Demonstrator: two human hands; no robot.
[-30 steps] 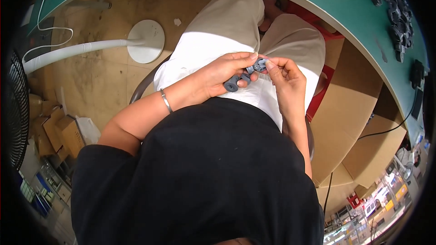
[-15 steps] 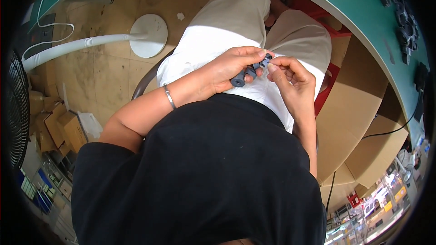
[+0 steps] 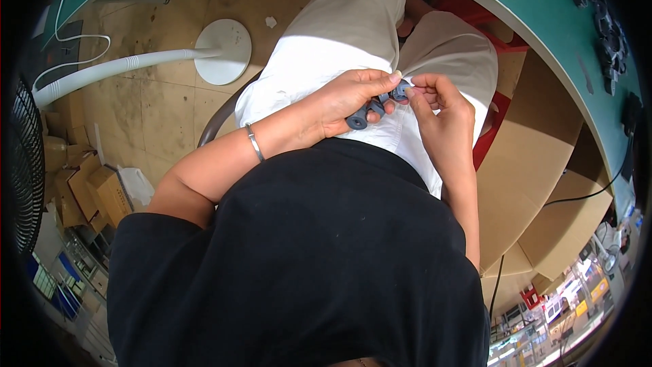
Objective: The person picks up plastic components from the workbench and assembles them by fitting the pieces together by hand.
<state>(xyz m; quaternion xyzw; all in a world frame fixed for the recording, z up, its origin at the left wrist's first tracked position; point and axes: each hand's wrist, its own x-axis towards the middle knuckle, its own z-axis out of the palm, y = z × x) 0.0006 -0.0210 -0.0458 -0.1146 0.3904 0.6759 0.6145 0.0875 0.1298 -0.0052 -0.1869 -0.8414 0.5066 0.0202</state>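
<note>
Above my lap, my left hand (image 3: 343, 100) is closed around a dark grey plastic part (image 3: 357, 119). One end of this part is a short cylinder with a hole in its face, and it sticks out below my fingers. Its other end, with a rounded grey-blue piece, shows beyond my left thumb. The thumb and fingers of my right hand (image 3: 445, 110) close on that far end. My fingers cover the middle of the part, and I cannot make out whether a separate small piece is between my right fingertips.
A green table (image 3: 543, 27) curves around the front and right, with several dark parts (image 3: 610, 47) along it. An open cardboard box (image 3: 526, 170) stands at my right. To the left are a white round base (image 3: 223, 52), a black fan (image 3: 27, 170) and cardboard boxes (image 3: 102, 194).
My right hand has shifted slightly to the right and its fingers have come round the far end of the part. The left hand keeps its hold almost in place.
</note>
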